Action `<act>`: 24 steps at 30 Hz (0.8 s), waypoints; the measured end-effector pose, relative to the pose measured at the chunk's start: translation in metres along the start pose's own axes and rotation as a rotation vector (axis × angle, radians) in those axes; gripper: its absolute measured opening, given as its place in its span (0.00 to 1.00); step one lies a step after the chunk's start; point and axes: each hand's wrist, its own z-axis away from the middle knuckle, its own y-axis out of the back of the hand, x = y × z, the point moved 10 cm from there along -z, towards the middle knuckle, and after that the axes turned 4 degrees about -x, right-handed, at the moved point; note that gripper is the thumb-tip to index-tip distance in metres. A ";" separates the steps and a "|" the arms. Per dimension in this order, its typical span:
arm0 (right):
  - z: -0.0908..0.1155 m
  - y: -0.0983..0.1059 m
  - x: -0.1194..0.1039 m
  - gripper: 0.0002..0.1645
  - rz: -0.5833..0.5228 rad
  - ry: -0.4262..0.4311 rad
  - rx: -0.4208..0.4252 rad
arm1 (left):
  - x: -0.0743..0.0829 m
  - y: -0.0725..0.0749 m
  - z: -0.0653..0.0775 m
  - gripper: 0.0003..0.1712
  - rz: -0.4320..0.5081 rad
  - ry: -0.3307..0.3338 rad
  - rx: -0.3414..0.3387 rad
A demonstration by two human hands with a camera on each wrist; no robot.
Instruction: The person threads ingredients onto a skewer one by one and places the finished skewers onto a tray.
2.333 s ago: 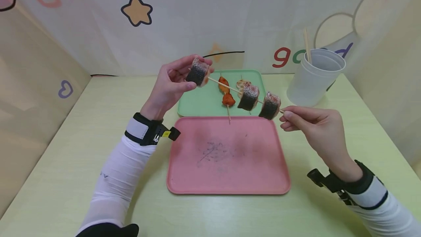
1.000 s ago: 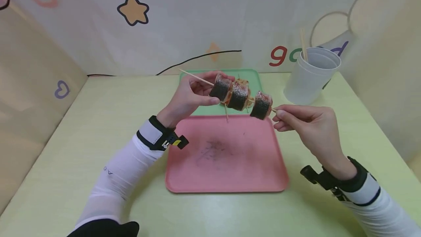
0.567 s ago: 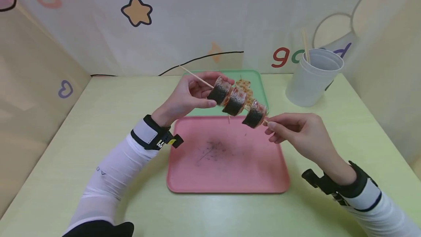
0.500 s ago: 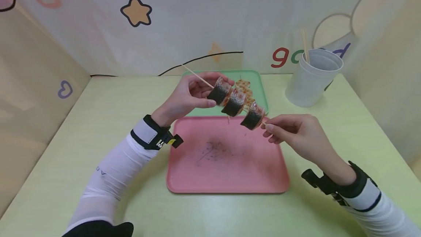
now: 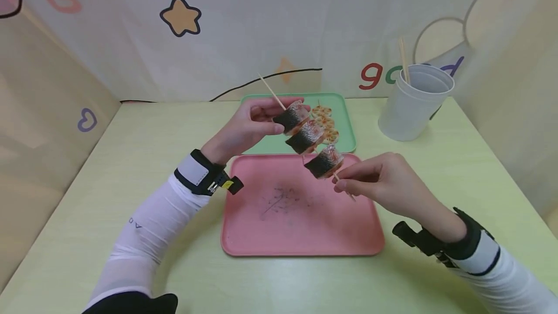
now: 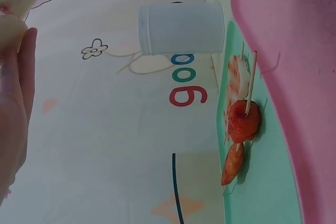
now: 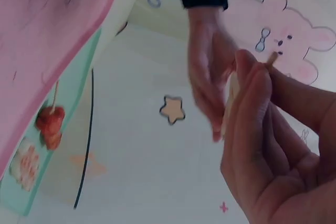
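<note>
A bamboo skewer threaded with three dark-skinned fish chunks is held tilted above the trays. Thumb and fingers of my left hand grip the uppermost chunk, and the bare stick sticks out beyond it. At the lower end, my right hand pinches the stick between thumb and fingers. Small gaps separate the chunks. In the right wrist view, the stick tip pokes out from my right fingers. On the green tray lie a pale browned skewer and a red-orange meat skewer, mostly hidden in the head view.
A pink tray with dark smudges lies in front of the green one. At the back right stands a white plastic cup with wooden sticks in or behind it. A printed cloth closes off the back.
My left hand has slid the uppermost chunk along the stick towards the others. The skewer has tilted more steeply, and my right hand has come down and leftward with its end.
</note>
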 end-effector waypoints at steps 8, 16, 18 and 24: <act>-0.039 -0.018 0.004 0.07 0.039 -0.051 0.025 | -0.017 0.059 0.038 0.24 0.096 0.111 0.219; -0.100 -0.039 0.024 0.09 0.085 -0.115 0.026 | -0.007 0.111 0.104 0.20 0.083 0.096 0.454; -0.112 -0.045 0.029 0.09 0.084 -0.128 0.017 | -0.003 0.117 0.118 0.19 0.038 0.106 0.480; -0.140 -0.057 0.042 0.10 0.080 -0.170 0.002 | 0.007 0.133 0.162 0.21 -0.167 0.204 0.610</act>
